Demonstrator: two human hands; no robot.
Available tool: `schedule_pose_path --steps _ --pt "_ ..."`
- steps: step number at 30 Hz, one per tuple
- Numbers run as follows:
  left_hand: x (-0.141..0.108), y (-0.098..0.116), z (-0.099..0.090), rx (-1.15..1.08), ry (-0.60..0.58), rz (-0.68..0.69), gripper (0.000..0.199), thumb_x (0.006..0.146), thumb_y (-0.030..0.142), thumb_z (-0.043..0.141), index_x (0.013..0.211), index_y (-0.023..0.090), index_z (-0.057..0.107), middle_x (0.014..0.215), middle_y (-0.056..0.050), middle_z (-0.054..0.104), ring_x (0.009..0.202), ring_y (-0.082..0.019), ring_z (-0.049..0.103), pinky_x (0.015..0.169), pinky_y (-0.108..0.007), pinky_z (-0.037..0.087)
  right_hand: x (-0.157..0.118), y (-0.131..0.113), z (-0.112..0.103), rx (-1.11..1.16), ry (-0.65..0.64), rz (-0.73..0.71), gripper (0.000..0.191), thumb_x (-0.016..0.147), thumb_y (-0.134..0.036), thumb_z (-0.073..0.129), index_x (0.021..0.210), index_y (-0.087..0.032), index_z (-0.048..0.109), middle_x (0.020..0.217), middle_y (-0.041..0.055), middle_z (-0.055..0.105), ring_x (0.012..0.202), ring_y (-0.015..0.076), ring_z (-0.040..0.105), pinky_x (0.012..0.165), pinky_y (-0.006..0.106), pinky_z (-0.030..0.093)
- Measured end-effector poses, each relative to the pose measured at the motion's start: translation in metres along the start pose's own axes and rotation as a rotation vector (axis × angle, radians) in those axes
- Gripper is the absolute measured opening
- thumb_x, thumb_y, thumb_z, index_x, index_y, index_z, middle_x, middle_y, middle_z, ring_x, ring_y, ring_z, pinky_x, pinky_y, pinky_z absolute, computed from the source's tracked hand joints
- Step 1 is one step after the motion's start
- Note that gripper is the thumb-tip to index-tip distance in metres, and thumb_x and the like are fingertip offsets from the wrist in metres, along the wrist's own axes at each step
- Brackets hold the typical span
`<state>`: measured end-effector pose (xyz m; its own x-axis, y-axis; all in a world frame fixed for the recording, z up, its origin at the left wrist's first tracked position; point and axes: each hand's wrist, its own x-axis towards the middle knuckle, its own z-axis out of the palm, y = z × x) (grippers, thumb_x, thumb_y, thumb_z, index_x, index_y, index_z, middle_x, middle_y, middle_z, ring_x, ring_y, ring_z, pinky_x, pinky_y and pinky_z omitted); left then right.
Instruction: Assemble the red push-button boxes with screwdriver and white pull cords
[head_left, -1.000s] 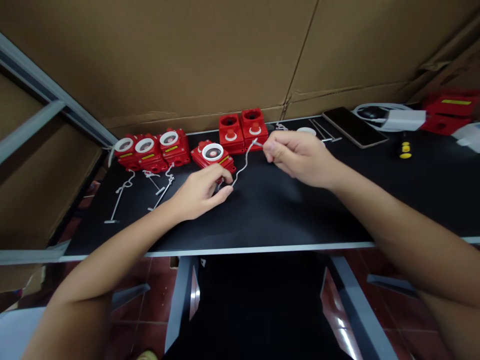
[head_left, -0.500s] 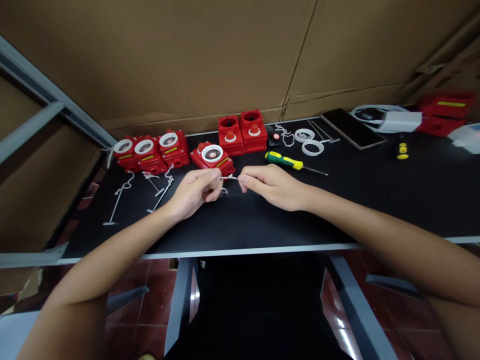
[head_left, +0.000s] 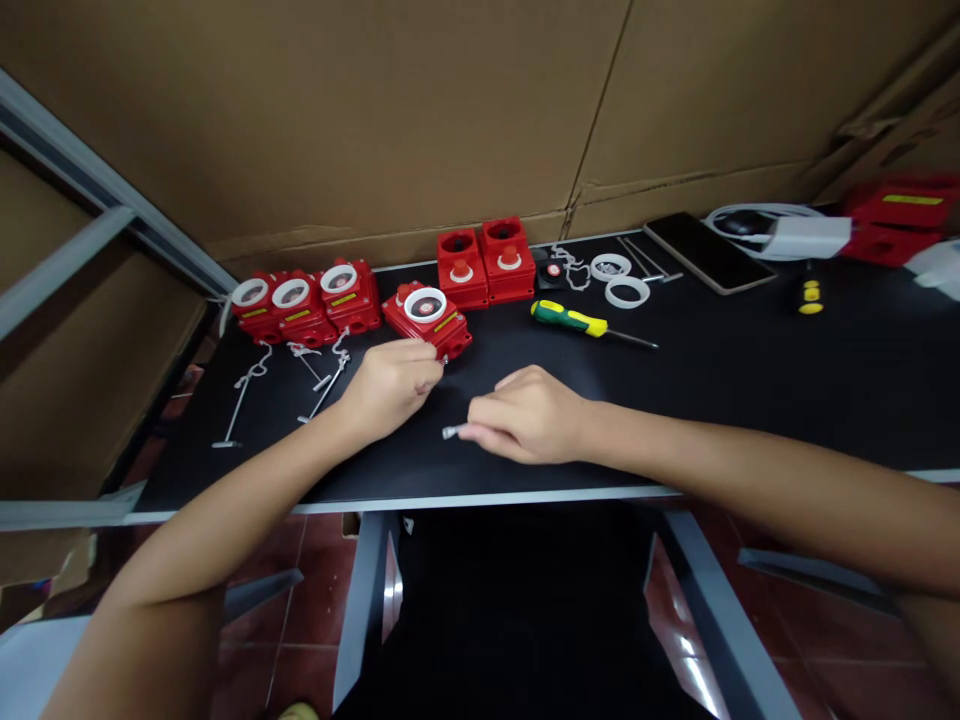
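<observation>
1. The left hand's (head_left: 393, 388) fingertips are curled out of view, so what lies between them cannot be told.
2. The right hand (head_left: 531, 415) hides most of the small metal piece (head_left: 451, 432); only one end shows, too blurred for detail.
3. The print on the yellow label (head_left: 446, 320) of the red housing (head_left: 414, 318) near the left hand is too small to read.
4. At far right, the red units (head_left: 900, 222) are blurred, partly behind the white adapter (head_left: 810, 238).
5. The right edge cuts off the whitish wrapping (head_left: 939, 270).
6. The bottom edge crops a yellowish object (head_left: 298, 711); its kind is unclear.
</observation>
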<state>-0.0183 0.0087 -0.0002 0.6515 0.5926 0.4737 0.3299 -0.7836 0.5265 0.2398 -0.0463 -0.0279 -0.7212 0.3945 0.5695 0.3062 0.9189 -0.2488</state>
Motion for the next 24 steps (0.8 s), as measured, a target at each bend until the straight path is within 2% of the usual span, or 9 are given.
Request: schedule_pose_path --steps 2,4,7,10,12,17,20,22,24 --pt "0.001 -0.009 -0.001 0.055 -0.018 0.028 0.044 0.101 0.012 0.055 0.067 0.025 0.031 0.066 0.005 0.031 0.061 -0.017 0.027 0.063 -0.037 0.02 0.002 -0.011 -0.001 -0.04 0.117 -0.174 0.052 0.131 -0.044 0.052 0.086 -0.024 0.071 0.068 -0.002 0.067 0.058 0.0155 0.048 0.061 0.032 0.035" --pt "0.001 -0.011 0.0 0.098 -0.04 0.052 0.045 0.104 0.011 0.054 0.069 0.026 0.029 0.066 0.005 0.03 0.061 -0.018 0.028 0.062 -0.037 0.021 0.006 -0.02 -0.004 -0.119 0.234 -0.19 0.049 0.131 -0.039 0.056 0.088 -0.022 0.074 0.071 -0.0023 0.071 0.059 0.0145 0.051 0.062 0.033 0.039" --pt "-0.004 -0.007 0.004 0.144 -0.074 0.082 0.047 0.106 0.007 0.054 0.071 0.025 0.029 0.068 0.005 0.032 0.061 -0.017 0.032 0.062 -0.036 0.024 0.011 -0.016 -0.011 -0.181 0.153 -0.141 0.054 0.132 -0.039 0.048 0.088 -0.023 0.075 0.068 -0.0019 0.069 0.058 0.0152 0.046 0.062 0.034 0.038" --pt "-0.008 -0.001 0.004 0.18 -0.083 0.109 0.046 0.107 0.006 0.055 0.072 0.025 0.03 0.068 0.005 0.037 0.06 -0.015 0.036 0.061 -0.034 0.026 0.014 0.003 -0.026 -0.193 0.001 0.046 0.06 0.131 -0.052 0.043 0.086 -0.024 0.073 0.064 0.0008 0.063 0.058 0.0179 0.041 0.063 0.037 0.031" --pt "-0.008 0.0 0.0 0.206 -0.065 0.117 0.048 0.107 0.007 0.055 0.072 0.025 0.029 0.067 0.005 0.034 0.059 -0.015 0.033 0.061 -0.034 0.026 0.015 0.02 -0.042 -0.211 0.011 0.196 0.054 0.126 -0.054 0.048 0.088 -0.025 0.072 0.065 0.002 0.06 0.06 0.0199 0.041 0.066 0.04 0.027" --pt "-0.006 0.0 -0.008 0.249 -0.004 0.128 0.053 0.106 0.007 0.058 0.072 0.025 0.022 0.067 0.006 0.024 0.06 -0.016 0.023 0.061 -0.036 0.024 0.004 0.073 -0.095 -0.382 0.146 0.666 0.031 0.119 -0.039 0.058 0.097 -0.024 0.073 0.08 0.0069 0.066 0.071 0.0234 0.051 0.077 0.041 0.033" --pt "-0.006 0.002 -0.01 0.262 0.009 0.148 0.052 0.105 0.007 0.058 0.072 0.025 0.022 0.067 0.005 0.026 0.06 -0.016 0.027 0.061 -0.036 0.024 -0.017 0.115 -0.124 -0.451 0.133 0.941 0.026 0.116 -0.032 0.064 0.094 -0.024 0.075 0.08 0.0043 0.063 0.073 0.0199 0.041 0.08 0.041 0.034" --pt "-0.006 0.004 -0.012 0.275 0.02 0.149 0.052 0.106 0.008 0.058 0.071 0.024 0.023 0.067 0.004 0.027 0.06 -0.016 0.028 0.061 -0.036 0.024 -0.036 0.142 -0.138 -0.462 0.143 1.01 0.027 0.111 -0.018 0.067 0.085 -0.021 0.074 0.076 0.0031 0.06 0.072 0.017 0.033 0.08 0.041 0.035" --pt "-0.005 0.004 -0.013 0.289 0.037 0.143 0.052 0.107 0.008 0.057 0.071 0.024 0.024 0.066 0.004 0.028 0.059 -0.016 0.027 0.061 -0.036 0.024 -0.055 0.166 -0.147 -0.44 0.143 1.033 0.029 0.107 -0.014 0.078 0.079 -0.02 0.076 0.067 0.0007 0.054 0.069 0.0155 0.032 0.08 0.043 0.036"
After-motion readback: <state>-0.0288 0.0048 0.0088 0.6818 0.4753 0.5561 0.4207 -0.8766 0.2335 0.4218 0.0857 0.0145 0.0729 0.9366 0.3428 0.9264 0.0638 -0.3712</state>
